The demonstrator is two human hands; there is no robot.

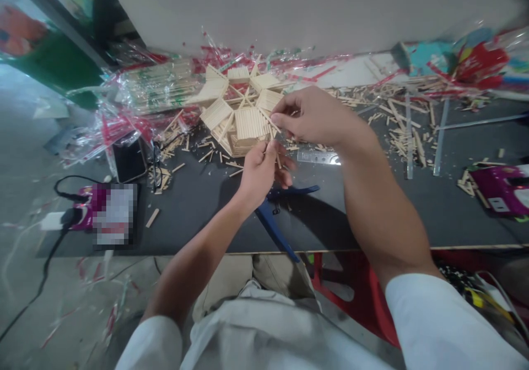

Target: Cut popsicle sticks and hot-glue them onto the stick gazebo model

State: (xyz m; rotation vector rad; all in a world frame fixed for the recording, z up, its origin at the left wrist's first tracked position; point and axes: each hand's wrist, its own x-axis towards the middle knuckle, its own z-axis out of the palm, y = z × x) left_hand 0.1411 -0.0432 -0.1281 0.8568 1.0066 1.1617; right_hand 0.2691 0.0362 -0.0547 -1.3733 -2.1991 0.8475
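Note:
A model built of thin wooden sticks point(243, 117), with flat panels fanning out, stands on the dark board point(198, 205) near the wall. My right hand point(314, 114) hovers just right of it, fingers pinched on a thin wooden stick point(268, 118) that slants toward the model. My left hand point(260, 172) is below, thumb and fingers pinched on the lower end of a stick near the model's front. A blue-handled cutter point(276, 221) lies under my left hand on the board.
Loose stick offcuts point(400, 122) litter the board's right side. A clear ruler point(318, 157) lies behind my hands, long clear strips point(440, 139) further right. Crinkled plastic packs of sticks point(157, 86) lie left, with a phone point(129, 161), a purple box point(500, 188) and a red stool point(351, 298).

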